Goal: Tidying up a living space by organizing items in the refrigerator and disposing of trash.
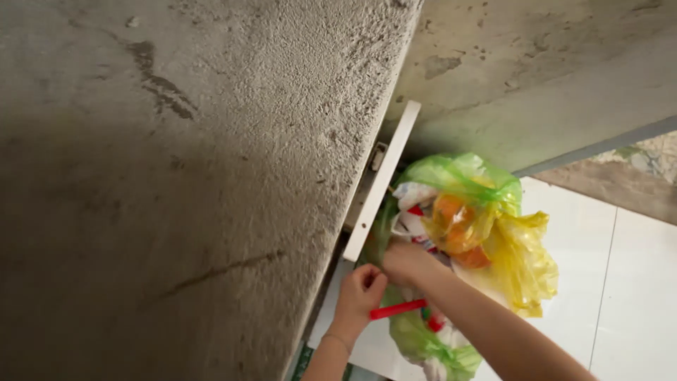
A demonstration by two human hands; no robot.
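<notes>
Both hands working a stuffed green trash bag

Left hand [360, 288] is curling around a red stick [397, 309]; right hand [403, 259] is pinching the green bag [451, 176] beside the white cabinet door [384, 176], above the tiled floor [620, 282]. Grip the rim, I'd say.

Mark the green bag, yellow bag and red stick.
green bag [451, 173], head view, top of its bulge
yellow bag [525, 264], head view, crumpled middle
red stick [398, 309], head view, mid-length
</notes>
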